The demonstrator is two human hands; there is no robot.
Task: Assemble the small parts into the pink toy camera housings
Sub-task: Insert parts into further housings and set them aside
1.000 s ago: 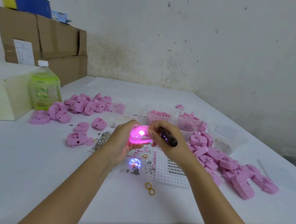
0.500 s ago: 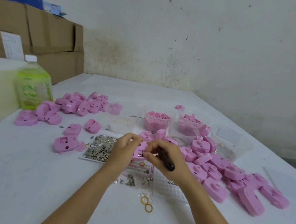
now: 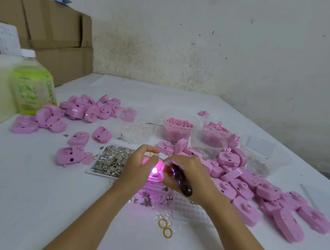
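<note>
Two bare hands meet over the middle of the white tabletop (image 3: 32,194). The left hand (image 3: 137,167) is curled around a pink housing (image 3: 155,175), with the thumb and fingers closed on its sides. A bright pink light glows from the housing between the two hands. The right hand (image 3: 188,175) is wrapped tight around a dark tool (image 3: 180,181), and the tool's front end points at the glowing housing. The very tip is hidden in the glow, so I cannot tell if it touches. Just left of the left hand lies a tray of tiny shiny metal bits (image 3: 111,161). Under the wrists sits a white grid tray (image 3: 188,210), with small loose metal parts beside it. Two yellow rings (image 3: 165,228) lie close together on the tabletop, near the arms. To the right is a big heap of pink housings (image 3: 252,188), many touching each other. Another pile of pink housings (image 3: 81,109) sits far off on the left, next to a green bottle (image 3: 33,85) with a white cap. Behind the hands stand clear tubs; one tub of small pink pieces (image 3: 177,130) is full. Brown cardboard boxes (image 3: 56,33) are stacked at the back left against the wall.
</note>
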